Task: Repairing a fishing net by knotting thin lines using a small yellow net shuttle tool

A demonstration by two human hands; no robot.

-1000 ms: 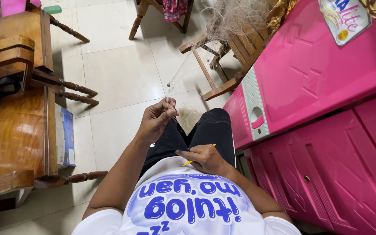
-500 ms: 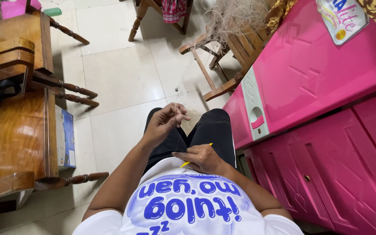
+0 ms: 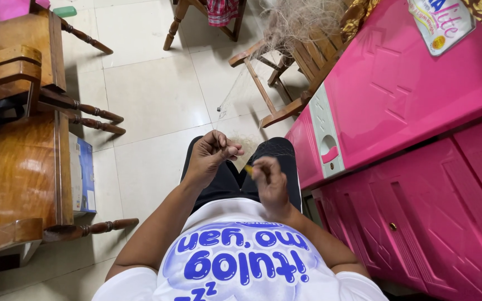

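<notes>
My left hand (image 3: 210,154) is raised over my lap with its fingers pinched on a thin, pale fishing net (image 3: 240,100) that stretches away toward a tangled heap of net (image 3: 302,19) on a wooden chair. My right hand (image 3: 269,179) is close beside it, closed on a small yellow netting needle (image 3: 249,170), of which only the tip shows. Both hands hover above my dark shorts (image 3: 274,156). The strands between my fingers are too fine to make out clearly.
A bright pink plastic cabinet (image 3: 414,128) fills the right side, close to my right elbow. A brown wooden table (image 3: 12,184) stands on the left with a blue box (image 3: 83,175) beside it. Wooden chair (image 3: 285,83) legs cross the tiled floor (image 3: 152,95) ahead.
My left hand has drawn back toward my body. My right hand has lifted from my lap and moved up next to the left hand, bringing the yellow needle with it.
</notes>
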